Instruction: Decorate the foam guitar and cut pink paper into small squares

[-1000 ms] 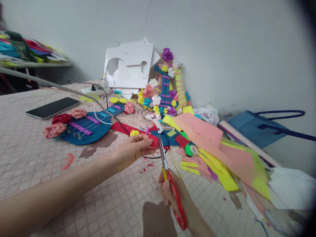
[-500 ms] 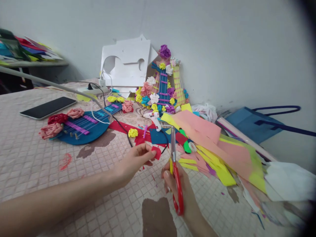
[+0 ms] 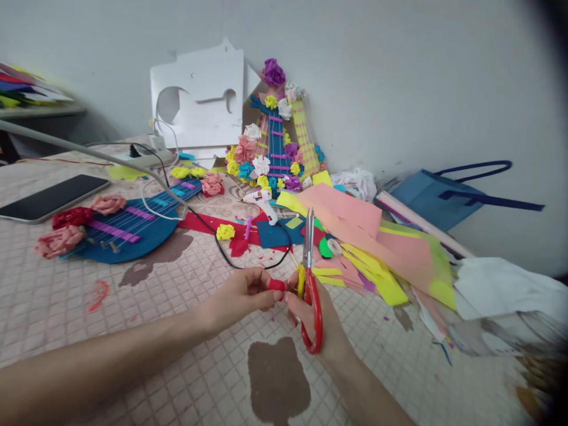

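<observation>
Over the last half second the right hand [image 3: 322,305] has come in beside the left hand [image 3: 242,296], so both sets of fingertips now meet at one small, bright red piece of paper [image 3: 277,285]. The long-bladed metal scissors with red and yellow handles [image 3: 309,245] stay gripped in the right hand, blades nearly together and pointing away from the person, clear of the paper; the work seems to have passed from cutting to shaping by finger. The left hand pinches the piece between thumb and fingers. It is held above the table [image 3: 199,378], nearer the person than the black cable [image 3: 231,260]. Half a second ago it showed as a flat, roughly square patch; now it looks shorter and bowed, its lower edge partly hidden by the fingertips.
</observation>
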A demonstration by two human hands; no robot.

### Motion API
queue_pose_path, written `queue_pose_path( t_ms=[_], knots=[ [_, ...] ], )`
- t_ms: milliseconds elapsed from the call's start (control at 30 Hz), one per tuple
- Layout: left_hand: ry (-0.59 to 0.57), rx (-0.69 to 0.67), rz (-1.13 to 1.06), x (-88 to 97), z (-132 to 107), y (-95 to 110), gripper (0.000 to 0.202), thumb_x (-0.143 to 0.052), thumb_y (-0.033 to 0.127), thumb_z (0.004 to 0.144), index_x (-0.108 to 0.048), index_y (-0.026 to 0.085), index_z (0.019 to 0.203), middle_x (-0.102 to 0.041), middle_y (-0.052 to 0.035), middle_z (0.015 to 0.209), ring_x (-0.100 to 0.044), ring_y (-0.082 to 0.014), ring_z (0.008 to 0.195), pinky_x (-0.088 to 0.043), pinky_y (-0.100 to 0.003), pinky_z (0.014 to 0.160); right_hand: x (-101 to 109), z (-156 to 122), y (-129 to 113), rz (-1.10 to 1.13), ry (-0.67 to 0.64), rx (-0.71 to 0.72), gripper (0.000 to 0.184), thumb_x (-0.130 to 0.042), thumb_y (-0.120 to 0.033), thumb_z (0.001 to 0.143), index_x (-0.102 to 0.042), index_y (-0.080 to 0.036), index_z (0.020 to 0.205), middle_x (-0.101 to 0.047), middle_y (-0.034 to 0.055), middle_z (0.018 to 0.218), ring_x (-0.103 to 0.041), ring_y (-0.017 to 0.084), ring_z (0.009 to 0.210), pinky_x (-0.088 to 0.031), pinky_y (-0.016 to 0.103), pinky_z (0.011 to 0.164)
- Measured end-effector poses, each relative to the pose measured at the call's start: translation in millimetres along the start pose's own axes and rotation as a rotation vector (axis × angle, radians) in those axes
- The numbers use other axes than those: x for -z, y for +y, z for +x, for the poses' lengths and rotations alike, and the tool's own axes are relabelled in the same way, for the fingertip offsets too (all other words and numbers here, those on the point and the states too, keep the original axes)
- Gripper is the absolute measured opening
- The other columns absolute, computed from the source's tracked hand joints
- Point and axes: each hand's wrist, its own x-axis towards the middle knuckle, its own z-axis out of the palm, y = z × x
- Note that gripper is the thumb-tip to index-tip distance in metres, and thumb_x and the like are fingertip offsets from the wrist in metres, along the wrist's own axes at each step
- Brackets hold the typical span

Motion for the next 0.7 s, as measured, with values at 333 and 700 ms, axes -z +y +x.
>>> queue_pose_path(
  t_ms=[333,700],
  knots=[
    [0.178,-0.16,-0.167,21.0,5,19,0.023,-0.07,0.032,0.073,-0.054,0.015,0.073,-0.063,0.0013,0.069,-0.057,-0.009,0.066,-0.046,-0.024,0.069,1,-3,-1,-0.184,-0.104,-0.016,0.039,-0.04,-0.06,0.084,-0.045,-0.021,0.079,-0.041,-0.0067,0.055,-0.043,0.009,0.043,-0.037,0.021,0.041],
    [0.269,-0.315,-0.393,23.1,7,22,0.017,-0.071,0.022,0.072,-0.055,0.016,0.072,-0.066,0.0031,0.071,-0.064,-0.0102,0.071,-0.049,-0.026,0.075,-1,-4,15,-0.384,-0.198,-0.005,0.03,-0.048,-0.048,0.083,-0.04,-0.021,0.073,-0.035,-0.0083,0.053,-0.034,0.007,0.043,-0.029,0.02,0.042]
  ],
)
